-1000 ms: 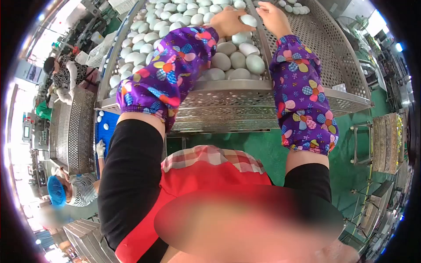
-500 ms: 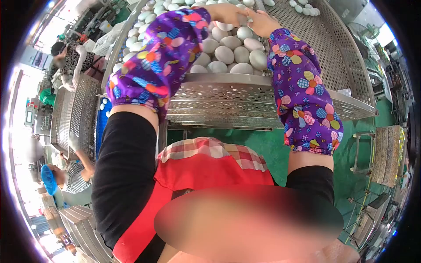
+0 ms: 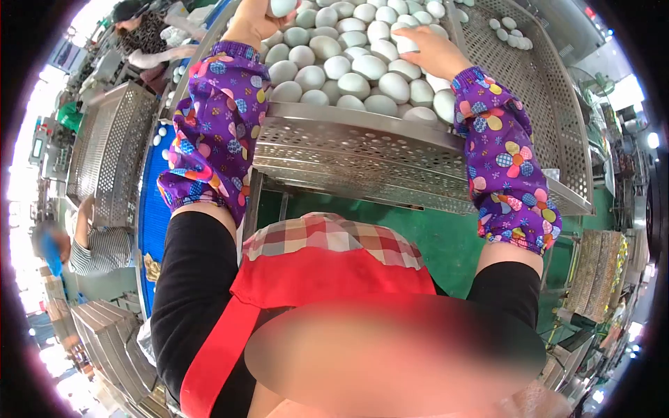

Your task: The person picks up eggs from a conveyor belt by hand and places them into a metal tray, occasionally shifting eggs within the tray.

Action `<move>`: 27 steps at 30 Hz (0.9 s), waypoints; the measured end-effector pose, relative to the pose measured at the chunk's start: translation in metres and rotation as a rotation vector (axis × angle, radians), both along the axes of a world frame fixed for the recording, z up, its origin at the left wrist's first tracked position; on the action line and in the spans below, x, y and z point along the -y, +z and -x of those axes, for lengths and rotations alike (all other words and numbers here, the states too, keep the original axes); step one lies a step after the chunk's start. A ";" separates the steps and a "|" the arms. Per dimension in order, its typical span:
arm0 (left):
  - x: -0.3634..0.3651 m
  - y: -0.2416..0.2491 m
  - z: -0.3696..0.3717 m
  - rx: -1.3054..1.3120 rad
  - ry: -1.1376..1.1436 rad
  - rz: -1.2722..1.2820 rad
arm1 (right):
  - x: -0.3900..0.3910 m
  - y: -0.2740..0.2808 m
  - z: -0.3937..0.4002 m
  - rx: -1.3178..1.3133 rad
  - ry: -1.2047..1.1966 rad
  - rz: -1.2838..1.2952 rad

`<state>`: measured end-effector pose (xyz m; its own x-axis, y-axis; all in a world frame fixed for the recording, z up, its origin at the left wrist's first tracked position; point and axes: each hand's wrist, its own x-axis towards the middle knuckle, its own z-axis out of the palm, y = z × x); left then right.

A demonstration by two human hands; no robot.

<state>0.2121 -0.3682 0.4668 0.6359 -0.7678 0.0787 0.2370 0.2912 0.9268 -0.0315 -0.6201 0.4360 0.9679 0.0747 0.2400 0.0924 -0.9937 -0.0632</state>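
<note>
Many pale eggs (image 3: 353, 84) fill the perforated metal tray in front of me. At the tray's left side, my left hand (image 3: 259, 21) is closed round a pale egg (image 3: 283, 7), raised near the upper edge of the view. My right hand (image 3: 433, 52) reaches over the right part of the eggs, its fingers curled on a white egg (image 3: 404, 43). Purple flowered sleeves cover both my forearms.
A perforated metal section (image 3: 498, 59) with a small group of eggs (image 3: 511, 33) adjoins on the right. Left of me runs a blue conveyor (image 3: 155, 209). Two co-workers, one in a striped shirt (image 3: 104, 252), are at the left. A metal rim (image 3: 362, 120) borders the tray.
My hands were close together at the top centre and have moved apart, the left to the left with an egg, the right down and slightly right. The view has turned a little.
</note>
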 end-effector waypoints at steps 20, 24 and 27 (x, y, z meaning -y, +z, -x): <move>-0.005 0.000 -0.011 -0.275 0.009 0.472 | 0.056 -0.018 -0.034 0.055 -0.330 0.219; -0.007 0.018 0.016 -0.306 0.311 0.554 | 0.058 -0.015 -0.043 0.191 -0.112 0.383; -0.001 0.019 0.020 -0.358 0.411 0.541 | 0.013 0.010 -0.069 0.110 0.148 0.180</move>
<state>0.1924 -0.3674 0.4857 0.9193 -0.3776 0.1111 0.2708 0.8118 0.5174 0.0371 -0.6332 0.4457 0.9119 0.2648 0.3136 0.2343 -0.9632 0.1320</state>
